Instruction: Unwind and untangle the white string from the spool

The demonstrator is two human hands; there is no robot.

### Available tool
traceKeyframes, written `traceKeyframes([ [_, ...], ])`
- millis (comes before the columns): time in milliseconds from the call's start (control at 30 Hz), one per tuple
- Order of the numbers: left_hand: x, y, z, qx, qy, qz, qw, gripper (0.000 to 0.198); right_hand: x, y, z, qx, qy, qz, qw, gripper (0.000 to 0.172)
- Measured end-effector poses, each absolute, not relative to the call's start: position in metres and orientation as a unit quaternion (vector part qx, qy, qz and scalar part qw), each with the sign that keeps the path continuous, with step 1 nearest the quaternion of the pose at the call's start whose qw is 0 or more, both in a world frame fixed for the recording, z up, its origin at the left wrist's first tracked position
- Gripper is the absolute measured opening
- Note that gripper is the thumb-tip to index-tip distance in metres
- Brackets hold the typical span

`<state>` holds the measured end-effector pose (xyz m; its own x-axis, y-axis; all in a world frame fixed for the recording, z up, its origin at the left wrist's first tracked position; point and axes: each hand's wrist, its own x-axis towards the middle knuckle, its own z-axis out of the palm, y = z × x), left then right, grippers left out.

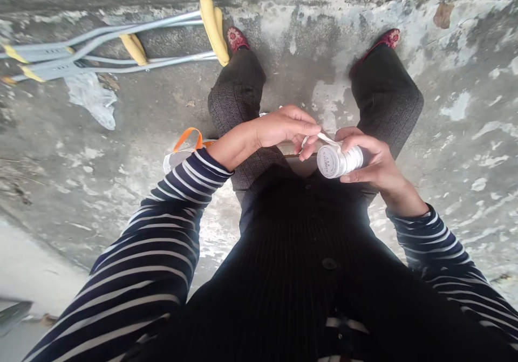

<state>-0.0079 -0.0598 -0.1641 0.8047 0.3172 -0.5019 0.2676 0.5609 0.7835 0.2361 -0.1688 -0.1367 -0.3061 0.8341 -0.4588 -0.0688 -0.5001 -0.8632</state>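
Between the knees, my right hand [376, 159] grips a white spool [327, 162], with fingers and thumb on either side of it. Its round end carries small dark print and faces left. From its upper side runs a narrow white strip [327, 139] toward my left hand [279, 129], whose thumb and fingers pinch the strip's other end. What the strip is made of is too small to tell. Both hands are above my lap, a short gap apart.
A pair of metal crutches [101, 41] with yellow pads lies on the stained concrete floor [457, 151] at the upper left. Below them rests a crumpled clear plastic bag [91, 97]. An orange strap [188, 135] shows beside my left forearm.
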Motion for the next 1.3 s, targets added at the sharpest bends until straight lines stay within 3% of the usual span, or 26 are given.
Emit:
traceKeyframes([
  [300,0.006,-0.068,-0.177,0.543,0.324,-0.013,0.775,0.043,0.233,-0.173,-0.138,-0.496,-0.456,0.679,0.291,0.039],
  [533,0.009,-0.061,-0.173,0.629,0.398,0.050,0.666,0.032,0.231,-0.169,-0.136,-0.484,-0.448,0.686,0.307,0.038],
  [700,0.006,-0.060,-0.173,0.548,0.360,-0.006,0.755,0.041,0.228,-0.167,-0.134,-0.483,-0.400,0.697,0.347,0.045],
  [800,0.001,-0.067,-0.177,0.469,0.353,0.031,0.809,0.034,0.225,-0.167,-0.137,-0.470,-0.326,0.717,0.399,0.053],
  [933,-0.008,-0.074,-0.178,0.399,0.333,0.085,0.850,0.044,0.224,-0.168,-0.144,-0.415,-0.233,0.764,0.435,0.059],
  [1100,-0.015,-0.064,-0.165,0.422,0.318,0.056,0.847,0.041,0.227,-0.173,-0.146,-0.380,-0.198,0.789,0.441,0.058],
  [1300,0.002,-0.053,-0.160,0.448,0.367,0.102,0.809,0.024,0.231,-0.164,-0.134,-0.406,-0.308,0.767,0.390,0.051],
])
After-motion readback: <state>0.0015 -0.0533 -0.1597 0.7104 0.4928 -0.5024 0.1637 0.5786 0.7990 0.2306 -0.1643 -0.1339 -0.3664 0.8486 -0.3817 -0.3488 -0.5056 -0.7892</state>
